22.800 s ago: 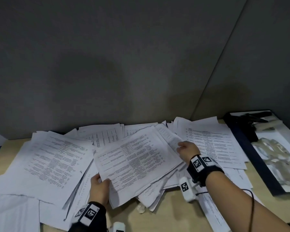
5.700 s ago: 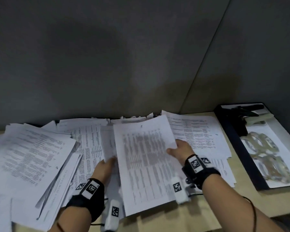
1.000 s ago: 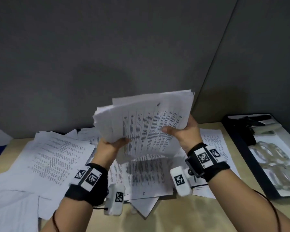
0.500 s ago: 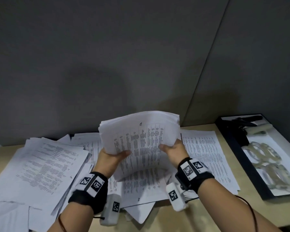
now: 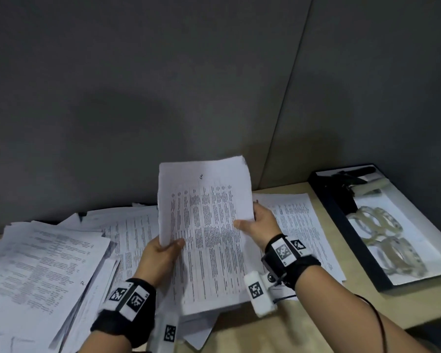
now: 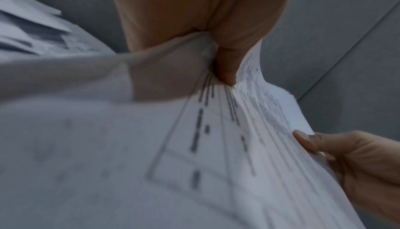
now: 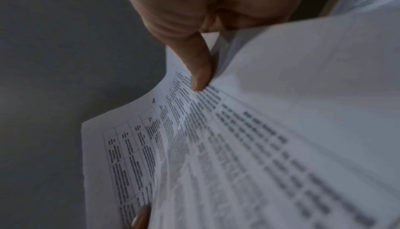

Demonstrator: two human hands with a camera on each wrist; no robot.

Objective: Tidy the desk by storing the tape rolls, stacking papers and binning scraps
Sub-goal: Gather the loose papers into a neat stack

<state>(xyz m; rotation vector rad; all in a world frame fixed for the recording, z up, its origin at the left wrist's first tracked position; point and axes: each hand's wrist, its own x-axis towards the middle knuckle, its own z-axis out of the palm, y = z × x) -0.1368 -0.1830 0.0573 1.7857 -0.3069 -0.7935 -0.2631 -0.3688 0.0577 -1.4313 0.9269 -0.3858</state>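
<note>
I hold a thick sheaf of printed papers [image 5: 204,205] upright over the desk, long side vertical. My left hand [image 5: 163,253] grips its lower left edge, thumb on the front sheet. My right hand [image 5: 255,225] grips the right edge, thumb across the print. The left wrist view shows my left hand [image 6: 225,71] with its thumb pressed on the papers [image 6: 216,147] and the right hand [image 6: 324,148] at their edge. The right wrist view shows my right hand [image 7: 199,78], thumb on the papers [image 7: 238,147]. Clear tape rolls [image 5: 382,233] lie in a tray [image 5: 341,225] at the right.
Loose printed sheets cover the desk: a heap at the left [image 5: 43,261], more under my hands [image 5: 214,284] and a flat pile at the right [image 5: 298,220]. A black tool [image 5: 349,179] lies at the tray's far end. Grey partition walls [image 5: 163,98] stand behind the desk.
The sheaf has turned from landscape to upright between my hands and come lower. My hands have shifted along its edges and keep their grip.
</note>
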